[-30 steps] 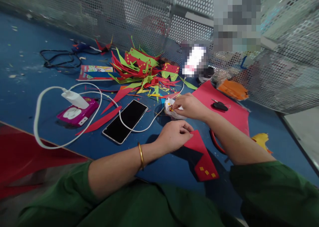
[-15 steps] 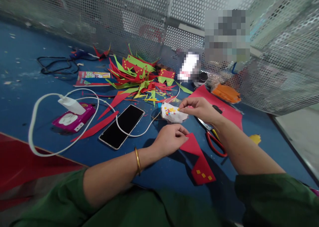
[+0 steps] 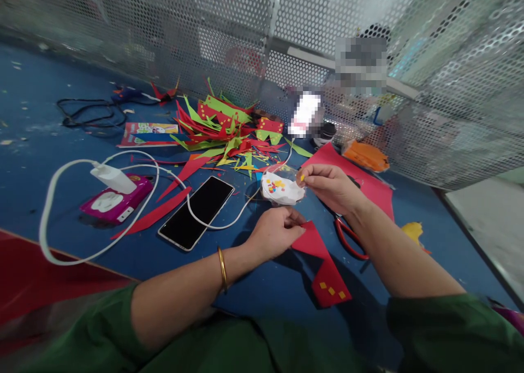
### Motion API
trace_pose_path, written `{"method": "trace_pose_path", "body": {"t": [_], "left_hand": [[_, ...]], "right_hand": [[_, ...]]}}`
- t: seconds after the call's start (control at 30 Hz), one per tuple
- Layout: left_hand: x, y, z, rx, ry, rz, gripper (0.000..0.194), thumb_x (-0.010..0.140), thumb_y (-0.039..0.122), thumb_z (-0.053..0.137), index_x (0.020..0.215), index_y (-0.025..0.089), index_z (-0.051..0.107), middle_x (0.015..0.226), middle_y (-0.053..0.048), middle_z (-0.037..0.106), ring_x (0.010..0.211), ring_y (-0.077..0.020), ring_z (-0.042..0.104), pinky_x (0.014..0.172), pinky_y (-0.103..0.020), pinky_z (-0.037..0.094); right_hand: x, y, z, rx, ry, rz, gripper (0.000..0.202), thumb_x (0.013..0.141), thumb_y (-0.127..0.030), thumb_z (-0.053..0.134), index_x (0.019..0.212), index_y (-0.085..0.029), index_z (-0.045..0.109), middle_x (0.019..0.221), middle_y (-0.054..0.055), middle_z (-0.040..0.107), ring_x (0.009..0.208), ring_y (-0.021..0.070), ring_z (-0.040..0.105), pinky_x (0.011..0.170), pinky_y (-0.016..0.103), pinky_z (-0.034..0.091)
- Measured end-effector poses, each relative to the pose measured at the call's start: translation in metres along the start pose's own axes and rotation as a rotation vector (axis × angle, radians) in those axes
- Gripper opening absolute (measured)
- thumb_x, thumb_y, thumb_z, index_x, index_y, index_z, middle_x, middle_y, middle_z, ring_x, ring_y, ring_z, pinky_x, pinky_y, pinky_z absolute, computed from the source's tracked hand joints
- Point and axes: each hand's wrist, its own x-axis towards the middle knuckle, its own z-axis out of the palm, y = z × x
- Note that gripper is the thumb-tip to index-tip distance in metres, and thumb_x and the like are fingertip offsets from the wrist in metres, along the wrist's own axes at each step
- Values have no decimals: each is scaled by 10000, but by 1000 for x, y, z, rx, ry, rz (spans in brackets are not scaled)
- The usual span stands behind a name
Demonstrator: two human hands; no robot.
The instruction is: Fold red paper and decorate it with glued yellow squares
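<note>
My left hand (image 3: 278, 232) pinches the upper corner of a folded red paper piece (image 3: 327, 272), which has several small yellow squares stuck near its lower end. A small yellow paper piece (image 3: 302, 178) sits between the thumb and finger of my right hand (image 3: 327, 185), held just off the right end of a white pad (image 3: 289, 193). On that pad lie small yellow, red and blue bits. Red-handled scissors (image 3: 347, 239) lie partly under my right wrist.
A black phone (image 3: 198, 212) lies left of my left hand, crossed by a white cable from a purple power adapter (image 3: 118, 198). Beyond are red and green paper cuttings (image 3: 225, 125), a lit phone (image 3: 305, 114), red paper (image 3: 374, 190) and an orange bundle (image 3: 366, 156).
My right hand has lifted off the white pad and moved slightly right with the yellow piece. My left hand still grips the red paper. The whole view has shifted slightly.
</note>
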Motion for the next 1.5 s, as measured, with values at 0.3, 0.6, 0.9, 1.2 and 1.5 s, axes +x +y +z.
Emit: {"method": "trace_pose_path", "body": {"t": [0.3, 0.6, 0.9, 1.2, 1.5], "left_hand": [[0, 3, -1, 36, -2, 7, 148, 738, 169, 618, 872, 149, 678, 692, -14, 678, 694, -168, 650, 633, -266, 492], [0, 2, -2, 39, -8, -8, 165, 746, 183, 617, 891, 149, 689, 703, -19, 689, 651, -156, 631, 610, -262, 480], [-1, 7, -1, -18, 4, -6, 124, 738, 135, 622, 854, 148, 666, 691, -8, 673, 626, -144, 618, 623, -264, 486], [-2, 9, -2, -36, -26, -60, 79, 748, 142, 615, 823, 159, 632, 609, 26, 623, 534, -112, 552, 528, -222, 423], [-2, 7, -2, 19, -9, -10, 77, 753, 154, 610, 816, 159, 653, 604, 21, 639, 547, -114, 567, 548, -226, 417]], "right_hand": [[-2, 0, 4, 62, 0, 21, 348, 616, -495, 834, 679, -224, 626, 710, 10, 586, 723, 164, 542, 724, 331, 463], [-5, 2, 9, 78, 6, 17, 349, 685, -521, 765, 708, -234, 569, 718, 9, 583, 707, 165, 562, 755, 364, 501], [-6, 12, 17, 24, 165, -28, 314, 623, -408, 871, 699, -199, 649, 692, 12, 692, 657, 140, 652, 652, 291, 507], [-3, 17, 15, -82, 256, -87, 280, 708, -356, 795, 936, -201, 743, 690, -5, 709, 661, 134, 648, 680, 299, 499], [0, 19, 13, -265, 290, -115, 235, 744, -426, 716, 754, -195, 671, 654, -14, 644, 633, 118, 561, 634, 265, 423]]}}
